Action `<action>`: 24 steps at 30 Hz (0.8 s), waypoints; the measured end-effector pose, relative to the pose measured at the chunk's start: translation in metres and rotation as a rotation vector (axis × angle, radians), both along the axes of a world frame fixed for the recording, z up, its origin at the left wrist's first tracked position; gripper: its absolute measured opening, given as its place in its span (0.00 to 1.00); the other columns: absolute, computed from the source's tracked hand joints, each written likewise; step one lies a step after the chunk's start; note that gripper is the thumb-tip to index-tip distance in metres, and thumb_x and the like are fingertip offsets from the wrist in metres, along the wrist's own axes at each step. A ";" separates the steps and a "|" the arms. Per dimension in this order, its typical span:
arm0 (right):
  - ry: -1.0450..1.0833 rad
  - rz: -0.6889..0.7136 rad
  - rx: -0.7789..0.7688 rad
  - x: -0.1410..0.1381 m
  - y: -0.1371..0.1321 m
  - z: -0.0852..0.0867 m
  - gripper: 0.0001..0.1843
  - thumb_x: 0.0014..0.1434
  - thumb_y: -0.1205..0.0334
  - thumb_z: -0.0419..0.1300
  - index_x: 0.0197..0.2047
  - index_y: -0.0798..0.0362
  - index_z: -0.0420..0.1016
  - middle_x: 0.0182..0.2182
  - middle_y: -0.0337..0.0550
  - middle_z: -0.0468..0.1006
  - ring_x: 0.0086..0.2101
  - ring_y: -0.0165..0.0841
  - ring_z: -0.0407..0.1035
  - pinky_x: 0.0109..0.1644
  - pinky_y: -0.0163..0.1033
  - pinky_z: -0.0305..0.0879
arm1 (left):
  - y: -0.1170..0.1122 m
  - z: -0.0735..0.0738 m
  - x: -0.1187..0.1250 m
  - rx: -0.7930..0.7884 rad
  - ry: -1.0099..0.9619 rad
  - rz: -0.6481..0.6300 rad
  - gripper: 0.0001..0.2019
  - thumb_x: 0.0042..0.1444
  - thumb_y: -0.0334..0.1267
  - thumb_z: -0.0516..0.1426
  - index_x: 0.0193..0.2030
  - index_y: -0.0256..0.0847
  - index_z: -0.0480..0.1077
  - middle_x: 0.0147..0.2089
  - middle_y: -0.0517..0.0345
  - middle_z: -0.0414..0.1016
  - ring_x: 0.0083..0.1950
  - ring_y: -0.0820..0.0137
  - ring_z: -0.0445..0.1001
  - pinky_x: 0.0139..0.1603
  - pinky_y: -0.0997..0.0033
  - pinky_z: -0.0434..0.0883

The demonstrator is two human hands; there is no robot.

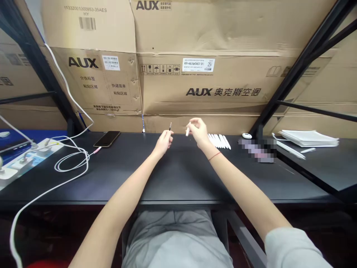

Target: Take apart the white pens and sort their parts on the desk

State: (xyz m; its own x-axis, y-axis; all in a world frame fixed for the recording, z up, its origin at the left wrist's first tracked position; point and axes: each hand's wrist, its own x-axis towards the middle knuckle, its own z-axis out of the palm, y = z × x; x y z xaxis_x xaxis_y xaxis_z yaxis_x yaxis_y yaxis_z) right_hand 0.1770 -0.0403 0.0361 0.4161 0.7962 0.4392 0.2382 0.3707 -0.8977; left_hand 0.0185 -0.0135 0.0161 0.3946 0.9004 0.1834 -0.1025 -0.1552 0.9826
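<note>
The left hand (164,143) pinches a thin dark rod (170,126) upright, its fingers (167,133) closed tight on it. The right hand (198,132) grips a small white piece (187,131) the same way. Both hang over the bench (178,178), just left of a row of white sticks (219,141). A slip from either pinch could drop a part to roll on the dark bench, and a wide right-hand swing could scatter that row. Further left of the row lie a phone (107,139) and a white cable (71,160); well right sits a paper stack (308,138).
</note>
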 end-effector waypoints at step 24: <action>-0.539 0.160 -0.530 -0.023 0.041 -0.037 0.27 0.48 0.66 0.65 0.53 0.57 0.72 0.48 0.51 0.77 0.25 0.28 0.73 0.34 0.36 0.72 | 0.053 -0.004 -0.018 -0.191 -0.109 0.092 0.05 0.60 0.36 0.50 0.33 0.39 0.62 0.21 0.69 0.58 0.15 0.82 0.53 0.16 0.82 0.55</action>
